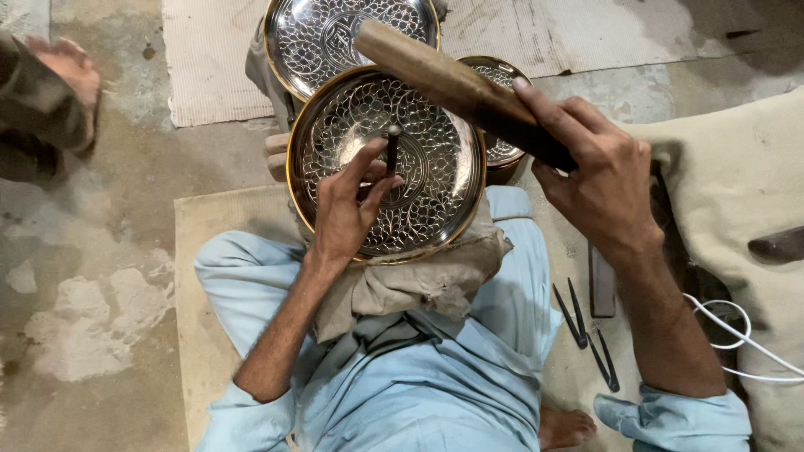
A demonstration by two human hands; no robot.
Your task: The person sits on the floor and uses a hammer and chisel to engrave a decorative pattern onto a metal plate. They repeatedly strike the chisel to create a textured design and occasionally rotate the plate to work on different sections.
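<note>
Left hand (345,209) over the large round engraved metal plate with gold rim (435,180), fingers pinched around a thin dark metal punch (392,149) held upright, tip down on the patterned surface near the plate's centre. Right hand (599,180) raised above the plate's right edge, fingers wrapped tight around the dark end of a brown wooden mallet (448,84), head angled up and to the left over the plate. Plate resting tilted on a beige cloth bundle (419,280) in the lap, between pale blue trouser legs (419,385). Second engraved plate (322,33) just behind, a smaller one (502,151) partly hidden to the right. Dark metal dividers (586,335) on the mat by the right forearm; white cable (737,335) at right.
</note>
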